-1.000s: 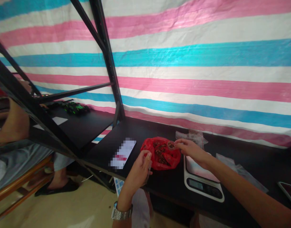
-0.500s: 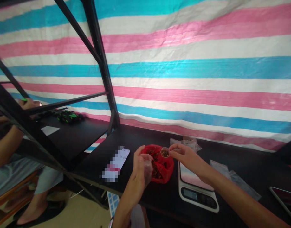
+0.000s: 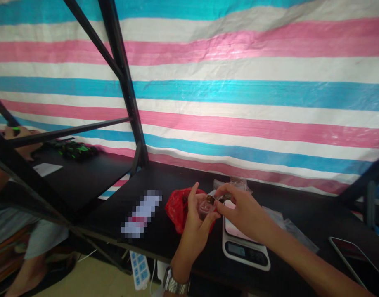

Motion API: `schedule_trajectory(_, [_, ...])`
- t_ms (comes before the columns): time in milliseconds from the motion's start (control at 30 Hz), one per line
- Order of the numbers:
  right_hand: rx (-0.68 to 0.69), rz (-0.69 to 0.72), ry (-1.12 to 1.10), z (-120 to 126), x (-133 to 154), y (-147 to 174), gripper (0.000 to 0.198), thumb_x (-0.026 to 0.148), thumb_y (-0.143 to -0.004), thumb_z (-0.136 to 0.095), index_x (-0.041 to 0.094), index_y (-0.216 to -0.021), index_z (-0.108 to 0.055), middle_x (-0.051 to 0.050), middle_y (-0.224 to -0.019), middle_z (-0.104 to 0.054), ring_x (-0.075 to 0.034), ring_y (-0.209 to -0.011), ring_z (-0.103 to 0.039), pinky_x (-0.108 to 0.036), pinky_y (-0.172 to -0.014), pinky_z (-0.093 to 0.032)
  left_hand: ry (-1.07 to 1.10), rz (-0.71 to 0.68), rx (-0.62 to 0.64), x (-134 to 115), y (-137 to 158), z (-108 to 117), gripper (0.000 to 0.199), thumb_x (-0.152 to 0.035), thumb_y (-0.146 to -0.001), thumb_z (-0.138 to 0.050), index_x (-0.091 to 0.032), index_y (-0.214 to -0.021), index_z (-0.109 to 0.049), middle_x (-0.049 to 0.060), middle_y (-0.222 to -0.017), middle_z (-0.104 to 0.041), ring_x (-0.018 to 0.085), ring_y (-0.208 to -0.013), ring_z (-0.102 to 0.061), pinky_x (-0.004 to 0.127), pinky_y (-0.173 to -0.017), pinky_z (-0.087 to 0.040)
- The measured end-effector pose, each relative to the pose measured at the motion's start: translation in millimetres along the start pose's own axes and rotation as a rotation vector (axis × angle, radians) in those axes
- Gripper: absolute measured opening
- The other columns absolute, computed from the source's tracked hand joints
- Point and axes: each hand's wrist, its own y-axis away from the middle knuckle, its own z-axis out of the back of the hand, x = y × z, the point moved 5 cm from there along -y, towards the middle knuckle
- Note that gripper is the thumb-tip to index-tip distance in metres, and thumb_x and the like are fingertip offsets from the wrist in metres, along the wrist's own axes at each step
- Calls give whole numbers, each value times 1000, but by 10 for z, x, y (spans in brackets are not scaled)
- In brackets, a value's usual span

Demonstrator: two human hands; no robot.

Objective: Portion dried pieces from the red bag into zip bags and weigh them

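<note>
My left hand [image 3: 195, 227] is closed around a small clear plastic bag [image 3: 204, 209], its mouth turned toward my right hand. Between the fingertips of my right hand [image 3: 242, 212] is a small round scoop [image 3: 210, 199] with dark brown bits in it; it sits at the bag's mouth. Whether its rim touches the bag I cannot tell. Behind and left of my left hand a red plastic bag [image 3: 175, 211] stands open, its dark contents mostly covered by my hands. Under my right forearm lies a white digital scale [image 3: 247, 253], its display facing me.
Clear zip bags [image 3: 297, 235] lie right of the scale, with more bags [image 3: 239, 183] behind it. A phone [image 3: 356, 264] rests at the right, a blurred-out pale item [image 3: 143, 214] at the left. A black metal frame [image 3: 127, 90] separates a neighbouring person's table [image 3: 81, 169].
The scoop has moved from above the red bag to the clear bag's mouth. My left hand has shifted right and turned, bringing the clear bag toward my right hand. The view has swung slightly right.
</note>
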Motion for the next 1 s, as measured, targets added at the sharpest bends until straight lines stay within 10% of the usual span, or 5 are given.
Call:
schedule_trajectory(667, [-8,370,299,-159,179,48,23,19,-96,-66,27,-116,-69,-5,-121,-77,-26,-115,-69,-44,-108,-48,-112,-17,8,-40,60,144,79,-19,-86,-72,-31,-157,-41,8,-136,-61,24,-121,-65,40,-112,-48])
schedule_trajectory(867, [-169,89,91,-165,56,-38,26,30,-91,-64,25,-116,-70,-5,-93,-77,-22,-78,-70,-33,-74,-53,-107,-53,-142,-250,128,380,62,-35,-88,-77,-29,-146,-55,7,-119,-65,23,-110,-65,37,-104,-50])
schedule_trajectory(1000, [21,-55,-23,-529,-61,-60,25,27,-89,-61,23,-113,-68,-2,-85,-76,-19,-68,-67,-31,-66,-49,-42,94,53,-281,265,402,41,-47,-91,-75,-25,-125,-70,7,-100,-68,20,-83,-64,31,-80,-54])
